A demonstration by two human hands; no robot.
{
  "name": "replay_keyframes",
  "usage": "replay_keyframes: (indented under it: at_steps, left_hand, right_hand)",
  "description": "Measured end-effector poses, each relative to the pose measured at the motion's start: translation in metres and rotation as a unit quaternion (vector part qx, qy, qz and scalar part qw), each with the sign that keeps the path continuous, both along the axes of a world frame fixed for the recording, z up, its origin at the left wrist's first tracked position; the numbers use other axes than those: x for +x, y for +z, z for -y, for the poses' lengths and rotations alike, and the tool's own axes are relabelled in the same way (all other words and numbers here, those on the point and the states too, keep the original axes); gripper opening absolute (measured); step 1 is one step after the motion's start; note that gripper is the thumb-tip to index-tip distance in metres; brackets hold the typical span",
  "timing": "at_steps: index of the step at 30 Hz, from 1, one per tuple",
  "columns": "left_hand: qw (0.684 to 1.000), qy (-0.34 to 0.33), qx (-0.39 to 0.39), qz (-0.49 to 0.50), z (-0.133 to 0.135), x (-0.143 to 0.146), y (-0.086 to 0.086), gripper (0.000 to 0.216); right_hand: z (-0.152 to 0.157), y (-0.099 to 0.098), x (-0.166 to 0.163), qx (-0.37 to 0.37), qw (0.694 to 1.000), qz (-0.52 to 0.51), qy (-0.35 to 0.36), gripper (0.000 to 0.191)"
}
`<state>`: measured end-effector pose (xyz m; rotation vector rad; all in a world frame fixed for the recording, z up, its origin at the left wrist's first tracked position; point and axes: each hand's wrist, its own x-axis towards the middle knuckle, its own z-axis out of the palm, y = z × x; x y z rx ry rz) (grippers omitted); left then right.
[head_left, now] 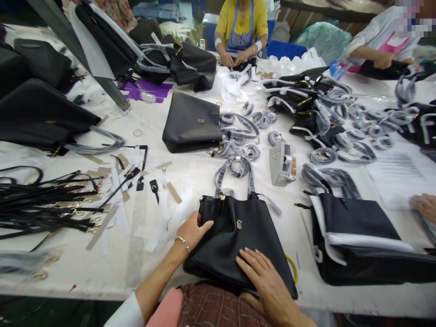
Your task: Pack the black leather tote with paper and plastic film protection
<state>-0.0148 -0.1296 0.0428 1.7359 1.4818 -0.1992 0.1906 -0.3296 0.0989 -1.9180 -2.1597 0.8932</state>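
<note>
A black handbag with a small gold clasp lies in front of me at the table's near edge, its plastic-wrapped handles pointing away. At the bag's upper left side, my left hand holds the edge, thumb on the front panel and the other fingers partly hidden. My right hand rests flat on the lower front, fingers stretched out and holding nothing. Past the handles lies a wrapped coiled strap. Something yellow and curved shows beside the bag's right edge.
Another black handbag lies farther back. A grey tape dispenser stands right of the handles. Black straps and paper scraps cover the left side. Stacked bags sit at right, near another person's hand. Two co-workers handle black items across the table.
</note>
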Motion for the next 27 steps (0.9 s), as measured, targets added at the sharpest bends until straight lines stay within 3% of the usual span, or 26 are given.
replay_keyframes:
  at_steps: [2,6,11,14,17,19,21,22,24,27]
  left_hand:
    - [0.999,0.021,-0.017,0.018,-0.008,0.007,-0.005,0.043]
    - [0.975,0.078,-0.100,0.180,-0.020,0.000,-0.020,0.043]
    - [0.887,0.170,-0.215,0.372,-0.017,-0.022,-0.039,0.048]
    - [0.928,0.189,-0.130,0.294,-0.021,-0.027,-0.041,0.033]
    - [0.955,0.188,-0.002,0.230,-0.031,-0.026,-0.023,0.017]
    - [0.960,0.136,0.117,0.216,-0.034,-0.020,0.000,0.020]
    - [0.953,0.021,0.211,0.216,-0.029,-0.008,0.025,0.016]
    - [0.949,-0.046,0.209,0.231,-0.024,0.001,0.036,0.011]
    - [0.930,-0.201,0.132,0.278,-0.011,0.021,0.047,0.012]
    - [0.876,-0.395,0.064,0.271,0.008,0.049,0.039,0.017]
  right_hand:
    - [-0.005,0.002,-0.008,-0.026,0.999,0.024,0.006,0.078]
    - [-0.009,0.005,-0.009,-0.039,0.999,0.031,0.004,0.079]
    - [-0.003,0.013,-0.008,-0.043,0.999,-0.008,0.016,0.070]
    - [-0.013,0.015,-0.009,-0.078,0.995,-0.055,-0.008,0.058]
    - [-0.042,0.018,0.001,-0.134,0.979,-0.139,-0.058,0.033]
    - [-0.073,0.018,0.012,-0.133,0.968,-0.179,-0.118,0.027]
    - [-0.110,0.014,0.021,-0.083,0.957,-0.178,-0.212,0.020]
    - [-0.129,0.010,0.023,-0.060,0.947,-0.169,-0.265,0.017]
    - [-0.167,-0.002,0.023,-0.047,0.930,-0.156,-0.331,0.023]
    - [-0.214,-0.027,0.014,-0.067,0.912,-0.149,-0.376,0.036]
